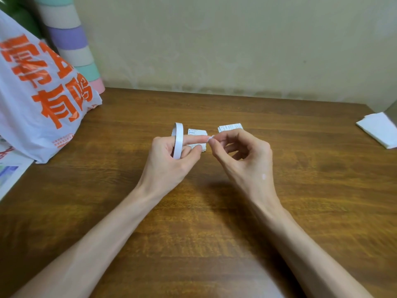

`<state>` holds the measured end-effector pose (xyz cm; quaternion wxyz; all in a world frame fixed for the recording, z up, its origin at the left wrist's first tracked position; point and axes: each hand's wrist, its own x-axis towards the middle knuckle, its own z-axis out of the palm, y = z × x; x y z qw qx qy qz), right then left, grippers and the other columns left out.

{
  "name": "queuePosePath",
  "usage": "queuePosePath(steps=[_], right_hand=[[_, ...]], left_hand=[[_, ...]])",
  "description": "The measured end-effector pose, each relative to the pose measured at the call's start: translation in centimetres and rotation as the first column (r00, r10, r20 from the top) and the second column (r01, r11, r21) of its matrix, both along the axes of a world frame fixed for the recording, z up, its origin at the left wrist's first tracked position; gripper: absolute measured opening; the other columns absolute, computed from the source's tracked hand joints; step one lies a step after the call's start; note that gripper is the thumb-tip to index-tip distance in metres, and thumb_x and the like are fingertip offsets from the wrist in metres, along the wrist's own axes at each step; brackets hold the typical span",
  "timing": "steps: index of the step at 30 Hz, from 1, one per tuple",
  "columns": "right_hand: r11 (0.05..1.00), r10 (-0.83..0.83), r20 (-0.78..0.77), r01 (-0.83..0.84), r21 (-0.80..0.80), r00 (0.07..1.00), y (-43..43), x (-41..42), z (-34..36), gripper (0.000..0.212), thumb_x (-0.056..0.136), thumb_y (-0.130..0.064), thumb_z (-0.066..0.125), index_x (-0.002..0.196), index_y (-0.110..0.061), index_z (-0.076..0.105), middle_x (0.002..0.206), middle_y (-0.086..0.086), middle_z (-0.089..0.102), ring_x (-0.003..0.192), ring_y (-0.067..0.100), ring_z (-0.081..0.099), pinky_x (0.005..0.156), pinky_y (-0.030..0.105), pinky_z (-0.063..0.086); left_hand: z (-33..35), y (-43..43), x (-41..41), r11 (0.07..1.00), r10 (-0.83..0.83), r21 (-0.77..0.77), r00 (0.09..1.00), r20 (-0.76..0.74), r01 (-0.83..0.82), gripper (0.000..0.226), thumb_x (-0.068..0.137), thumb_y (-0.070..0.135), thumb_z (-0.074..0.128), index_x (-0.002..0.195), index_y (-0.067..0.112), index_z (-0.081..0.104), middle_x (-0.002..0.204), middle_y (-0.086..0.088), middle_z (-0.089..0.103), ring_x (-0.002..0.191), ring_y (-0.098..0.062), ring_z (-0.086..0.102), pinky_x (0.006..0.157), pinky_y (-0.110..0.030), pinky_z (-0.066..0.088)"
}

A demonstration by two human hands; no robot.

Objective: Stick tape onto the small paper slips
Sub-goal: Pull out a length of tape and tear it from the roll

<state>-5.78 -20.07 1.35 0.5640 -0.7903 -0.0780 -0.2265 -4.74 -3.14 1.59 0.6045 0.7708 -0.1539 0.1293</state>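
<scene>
A thin white tape roll [178, 140] hangs around the index finger of my left hand [169, 160], above the wooden table [193, 222]. My right hand [242, 157] pinches a small white piece of tape [211, 137] at the tip of that left index finger. Two small stacks of printed paper slips lie on the table just beyond my hands: one stack [196, 133] partly hidden behind my left fingers, the other stack [230, 127] behind my right hand.
A white plastic bag with orange print [40, 93] stands at the left. Behind it rises a striped pastel roll [71, 39]. White folded tissue [380, 130] lies at the right edge. A wall runs along the table's far edge.
</scene>
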Motion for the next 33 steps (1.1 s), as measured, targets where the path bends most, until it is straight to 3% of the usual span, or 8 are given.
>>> queuePosePath(steps=[5, 12, 18, 27, 30, 33], right_hand=[[0.998, 0.030, -0.064, -0.026, 0.061, 0.998, -0.26, 0.09, -0.09, 0.003, 0.095, -0.023, 0.079, 0.094, -0.020, 0.081, 0.085, -0.005, 0.078, 0.075, 0.017, 0.075, 0.073, 0.036, 0.061], [0.984, 0.069, -0.153, -0.042, 0.175, 0.986, -0.39, 0.30, 0.11, 0.005, 0.094, -0.015, 0.078, 0.092, -0.013, 0.082, 0.079, 0.001, 0.078, 0.067, 0.011, 0.073, 0.061, 0.015, 0.048], [0.980, 0.093, -0.160, -0.062, 0.188, 0.983, -0.36, 0.23, 0.24, 0.006, 0.095, -0.013, 0.076, 0.093, -0.013, 0.082, 0.081, 0.000, 0.079, 0.067, 0.011, 0.074, 0.062, 0.016, 0.049], [0.978, 0.104, -0.141, -0.075, 0.195, 0.985, -0.47, 0.22, 0.27, 0.005, 0.094, -0.011, 0.077, 0.093, -0.011, 0.082, 0.078, 0.005, 0.078, 0.066, 0.011, 0.071, 0.062, 0.017, 0.049], [0.977, 0.101, -0.147, -0.071, 0.199, 0.984, -0.51, 0.26, 0.31, 0.005, 0.094, -0.011, 0.077, 0.093, -0.011, 0.082, 0.080, 0.004, 0.079, 0.067, 0.011, 0.072, 0.063, 0.017, 0.049], [0.976, 0.111, -0.136, -0.082, 0.203, 0.984, -0.42, 0.20, 0.40, 0.004, 0.094, -0.013, 0.079, 0.093, -0.011, 0.082, 0.080, 0.004, 0.079, 0.066, 0.011, 0.072, 0.063, 0.017, 0.049]], left_hand=[[-0.26, -0.07, 0.02, 1.000, -0.026, 0.009, 1.000, 0.013, 0.026, 0.027, 0.098, 0.000, 0.066, 0.113, 0.017, 0.081, 0.050, 0.005, 0.025, 0.048, -0.008, 0.023, 0.056, -0.007, 0.035], [-0.58, -0.12, 0.08, 0.996, -0.018, 0.084, 0.997, 0.073, 0.012, 0.032, 0.098, -0.003, 0.065, 0.115, 0.019, 0.081, 0.056, 0.003, 0.021, 0.052, -0.013, 0.020, 0.058, -0.005, 0.033], [-0.62, 0.00, 0.25, 0.997, -0.017, 0.082, 0.998, 0.063, 0.012, 0.033, 0.098, -0.001, 0.065, 0.114, 0.024, 0.081, 0.055, 0.001, 0.022, 0.051, -0.018, 0.022, 0.056, -0.011, 0.034], [-0.76, -0.03, 0.16, 0.996, -0.012, 0.088, 0.998, 0.059, 0.007, 0.035, 0.098, 0.001, 0.066, 0.109, 0.031, 0.081, 0.054, 0.014, 0.022, 0.051, -0.014, 0.021, 0.052, -0.022, 0.027], [-0.74, -0.07, 0.11, 0.995, -0.006, 0.096, 0.998, 0.060, 0.000, 0.038, 0.098, 0.002, 0.066, 0.112, 0.035, 0.079, 0.056, 0.010, 0.021, 0.052, -0.026, 0.021, 0.051, -0.036, 0.026], [-0.80, -0.04, 0.05, 0.995, 0.001, 0.099, 0.998, 0.061, -0.007, 0.038, 0.098, 0.002, 0.066, 0.114, 0.034, 0.079, 0.058, 0.004, 0.022, 0.054, -0.033, 0.023, 0.051, -0.040, 0.026]])
